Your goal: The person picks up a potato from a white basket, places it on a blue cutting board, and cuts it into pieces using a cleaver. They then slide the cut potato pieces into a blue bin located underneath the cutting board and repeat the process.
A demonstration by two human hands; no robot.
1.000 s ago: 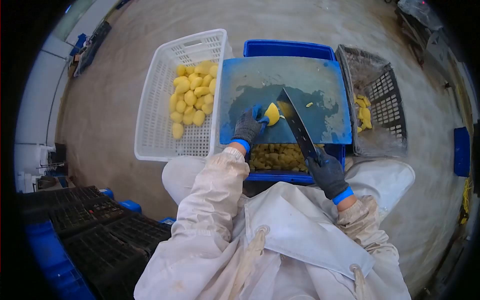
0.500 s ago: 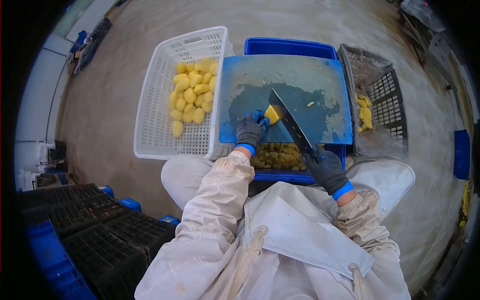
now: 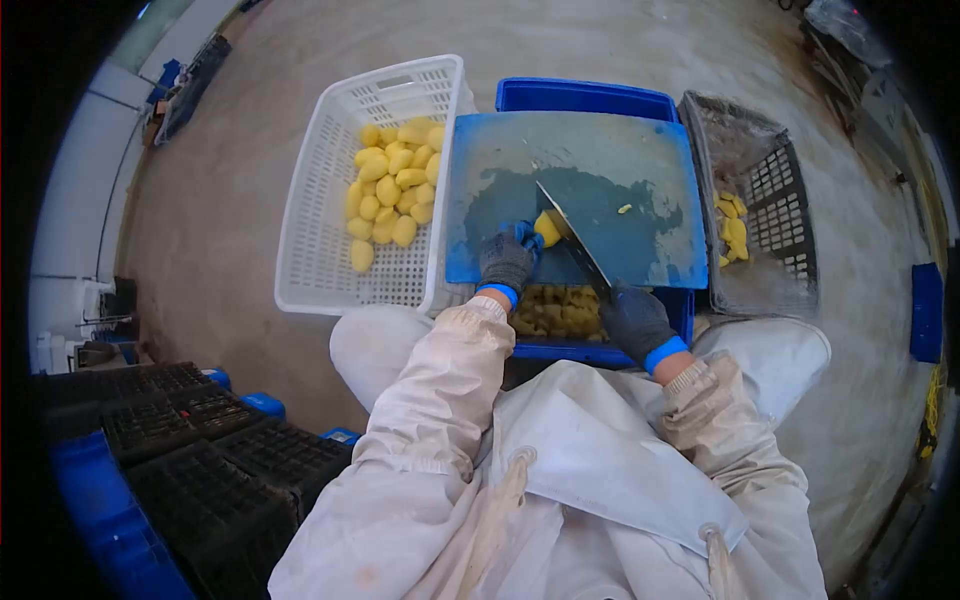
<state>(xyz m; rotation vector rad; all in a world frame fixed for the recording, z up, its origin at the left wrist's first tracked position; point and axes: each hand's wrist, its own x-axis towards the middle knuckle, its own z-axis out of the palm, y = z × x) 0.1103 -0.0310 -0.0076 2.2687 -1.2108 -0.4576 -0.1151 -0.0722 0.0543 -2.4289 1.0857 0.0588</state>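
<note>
A blue cutting board [image 3: 590, 140], wet in the middle, lies across a blue crate. My left hand [image 3: 508, 256], in a dark glove with blue fingertips, is closed on a peeled yellow potato [image 3: 548, 229] at the board's near left. The gloved fingers of my right hand [image 3: 637, 318] wrap round the handle of a large knife [image 3: 575, 238]. Its blade stands on edge against the potato's right side, tip pointing away from me. A small pale scrap [image 3: 625, 209] lies to the right of the blade.
Whole peeled potatoes [image 3: 392, 190] fill part of a white basket [image 3: 305, 250] on the left. Cut pieces [image 3: 560, 312] lie in the blue crate [image 3: 600, 352] under the board. A dark crate [image 3: 765, 290] on the right holds several yellow pieces [image 3: 733, 235]. Black crates [image 3: 215, 490] stand at lower left.
The knife blade has tipped more upright and moved slightly left against the potato, and my right hand has shifted a little left. My left hand still holds the potato.
</note>
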